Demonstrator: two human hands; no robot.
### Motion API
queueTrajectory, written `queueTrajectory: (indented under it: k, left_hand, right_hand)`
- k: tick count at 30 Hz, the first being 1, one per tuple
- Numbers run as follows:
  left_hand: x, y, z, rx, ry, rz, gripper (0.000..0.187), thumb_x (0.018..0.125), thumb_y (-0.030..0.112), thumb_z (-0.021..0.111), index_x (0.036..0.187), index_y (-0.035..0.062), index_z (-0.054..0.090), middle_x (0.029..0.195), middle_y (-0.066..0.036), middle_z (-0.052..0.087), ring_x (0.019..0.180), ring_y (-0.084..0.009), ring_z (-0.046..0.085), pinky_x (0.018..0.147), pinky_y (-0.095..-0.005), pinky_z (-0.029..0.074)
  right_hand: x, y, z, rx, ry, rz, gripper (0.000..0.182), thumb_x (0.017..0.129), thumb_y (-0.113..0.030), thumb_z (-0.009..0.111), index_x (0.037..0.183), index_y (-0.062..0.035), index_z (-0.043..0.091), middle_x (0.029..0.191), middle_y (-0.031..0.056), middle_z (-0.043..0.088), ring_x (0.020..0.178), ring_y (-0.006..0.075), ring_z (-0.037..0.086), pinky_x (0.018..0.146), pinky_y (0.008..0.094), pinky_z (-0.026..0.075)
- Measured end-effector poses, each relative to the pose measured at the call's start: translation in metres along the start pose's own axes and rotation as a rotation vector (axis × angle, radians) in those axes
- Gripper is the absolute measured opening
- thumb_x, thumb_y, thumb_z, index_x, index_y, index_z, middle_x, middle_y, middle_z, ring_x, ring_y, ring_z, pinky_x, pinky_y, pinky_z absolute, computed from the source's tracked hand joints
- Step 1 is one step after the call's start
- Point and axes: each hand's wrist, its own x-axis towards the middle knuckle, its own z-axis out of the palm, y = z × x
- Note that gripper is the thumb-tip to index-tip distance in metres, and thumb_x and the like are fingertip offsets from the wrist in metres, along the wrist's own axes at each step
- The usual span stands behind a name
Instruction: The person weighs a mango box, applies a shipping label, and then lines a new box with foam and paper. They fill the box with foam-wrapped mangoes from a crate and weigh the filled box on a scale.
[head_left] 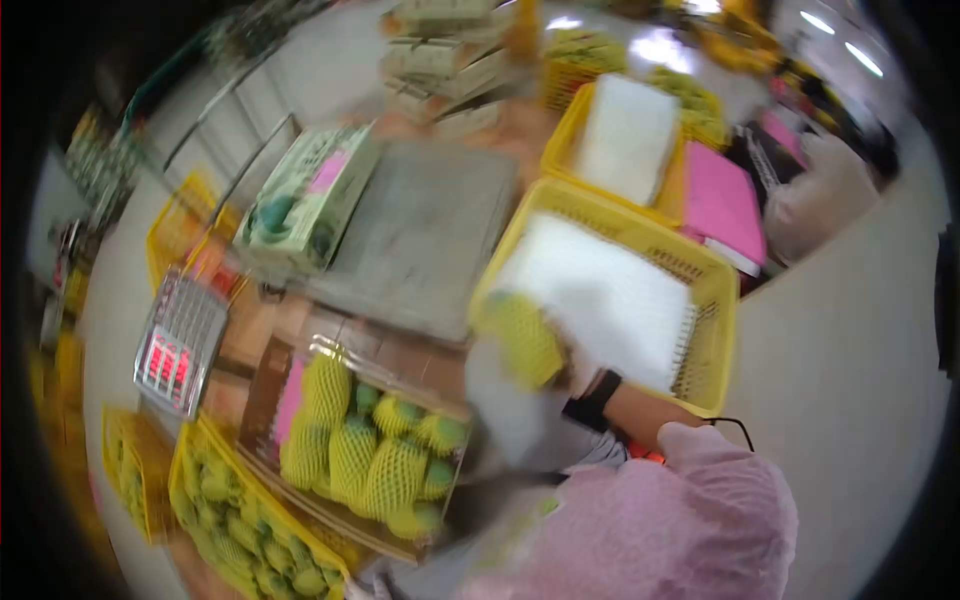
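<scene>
My right hand (582, 368), below a black wristband, is closed around a mango-like fruit in a yellow foam net (530, 342); both are blurred. It is over the near left side of a yellow crate (722, 335) lined with white padded sheet (600, 290). To the left, an open carton (262, 395) holds several green fruits, many in yellow foam nets (395, 475), with a pink sheet along one side. A pale shape at the bottom edge, beside a crate of fruit, may be my left hand (372, 587); its fingers cannot be made out.
A closed printed carton (310, 200) stands on a grey platform scale (425, 230); its display (170, 360) glows red. A yellow crate of netted fruit (235, 515) sits at lower left. Stacked cartons (440, 70) and more yellow crates stand behind. A pink stack (722, 200) is at right.
</scene>
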Motion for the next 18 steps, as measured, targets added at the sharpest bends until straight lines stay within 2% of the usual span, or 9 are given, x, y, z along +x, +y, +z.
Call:
queueTrajectory:
  k: [4,5,8,11,12,14,15,16,18]
  left_hand:
    - [-0.033,0.024,0.010,0.037,0.100,-0.041,0.088,0.064,0.031,0.073,0.133,-0.0005,0.028,0.136,-0.027,0.022,0.126,-0.0420,0.022,0.104,-0.0452,0.025]
    - [-0.044,0.030,0.014,0.042,0.147,-0.088,0.089,0.063,0.031,0.073,0.133,0.0006,0.027,0.137,-0.027,0.020,0.126,-0.0435,0.020,0.104,-0.0466,0.024]
    - [-0.053,0.031,0.032,0.089,0.245,-0.146,0.090,0.062,0.031,0.074,0.133,0.0031,0.028,0.139,-0.028,0.016,0.126,-0.0468,0.017,0.104,-0.0491,0.021]
    - [-0.048,0.037,0.026,0.028,0.308,-0.086,0.087,0.060,0.025,0.074,0.131,0.0029,0.030,0.136,-0.028,0.021,0.124,-0.0440,0.023,0.104,-0.0481,0.021]
    - [-0.046,0.031,0.029,0.086,0.315,-0.083,0.084,0.060,0.024,0.073,0.130,0.0026,0.032,0.136,-0.028,0.023,0.124,-0.0423,0.024,0.104,-0.0480,0.021]
    - [-0.047,0.005,0.031,-0.100,0.312,-0.015,0.076,0.068,0.034,0.064,0.130,0.0027,0.034,0.135,-0.026,0.027,0.122,-0.0416,0.028,0.103,-0.0457,0.025]
    - [-0.040,-0.016,0.032,0.094,0.298,0.059,0.076,0.073,0.044,0.059,0.129,-0.0009,0.035,0.133,-0.027,0.031,0.120,-0.0416,0.032,0.102,-0.0458,0.026]
    - [-0.048,0.015,0.013,0.072,0.349,0.044,0.079,0.074,0.060,0.055,0.124,-0.0010,0.043,0.119,-0.027,0.046,0.110,-0.0404,0.044,0.093,-0.0471,0.037]
    - [-0.039,-0.002,0.029,0.017,0.355,0.015,0.087,0.069,0.066,0.056,0.126,0.0015,0.042,0.125,-0.026,0.039,0.115,-0.0416,0.037,0.094,-0.0509,0.034]
  right_hand:
    - [0.006,-0.004,0.004,-0.226,0.082,-0.032,0.058,0.088,-0.052,0.038,0.123,-0.0055,0.045,0.108,0.0132,0.057,0.091,0.0255,0.059,0.076,0.0402,0.050]
    - [0.010,-0.006,0.015,-0.246,0.053,-0.002,0.065,0.085,-0.058,0.042,0.121,-0.0038,0.046,0.108,0.0155,0.057,0.086,0.0247,0.059,0.066,0.0372,0.052]
    - [0.027,-0.001,0.008,-0.191,0.009,0.107,0.070,0.082,-0.061,0.042,0.123,-0.0037,0.044,0.108,0.0150,0.057,0.084,0.0251,0.059,0.067,0.0381,0.052]
    - [0.027,0.010,0.013,-0.264,0.037,0.087,0.068,0.082,-0.055,0.049,0.123,-0.0006,0.044,0.113,0.0154,0.056,0.094,0.0279,0.058,0.076,0.0421,0.050]
    - [0.026,0.025,0.016,-0.030,0.181,-0.010,0.061,0.083,-0.046,0.053,0.123,-0.0009,0.045,0.115,0.0159,0.055,0.100,0.0287,0.056,0.083,0.0428,0.048]
    - [0.028,0.018,-0.008,-0.094,0.000,0.116,0.039,0.088,-0.024,0.051,0.121,-0.0034,0.047,0.113,0.0102,0.057,0.101,0.0223,0.054,0.090,0.0330,0.043]
    - [0.039,0.025,-0.042,-0.557,-0.026,0.000,0.034,0.087,-0.022,0.052,0.115,-0.0036,0.051,0.108,0.0104,0.058,0.097,0.0211,0.056,0.088,0.0332,0.044]
    - [0.027,0.021,0.005,-0.302,-0.008,0.113,0.032,0.086,-0.022,0.052,0.112,-0.0033,0.051,0.104,0.0104,0.059,0.093,0.0195,0.057,0.086,0.0326,0.044]
    - [0.019,0.007,0.051,-0.397,0.086,0.295,0.036,0.085,-0.019,0.055,0.116,-0.0025,0.048,0.104,0.0103,0.059,0.091,0.0181,0.057,0.080,0.0323,0.047]
